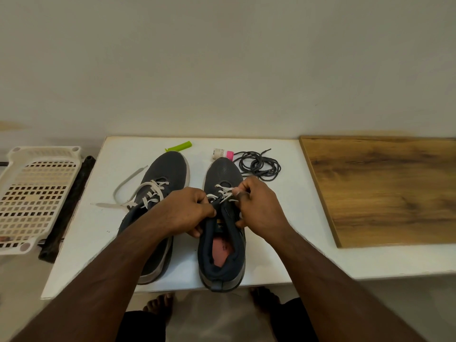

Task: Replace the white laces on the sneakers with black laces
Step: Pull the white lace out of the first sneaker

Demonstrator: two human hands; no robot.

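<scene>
1. The right sneaker [222,255] sits at the near edge of the white table [81,243], heel toward the person.
2. The left hand [187,213] curls around its tongue.
3. The right hand [259,206] pinches its white lace [225,193].
4. The left sneaker [162,178] lies just beside it, white lace loose.
5. The black laces [259,165] are piled near the far edge, beside a small pink-capped bottle [222,154].
</scene>
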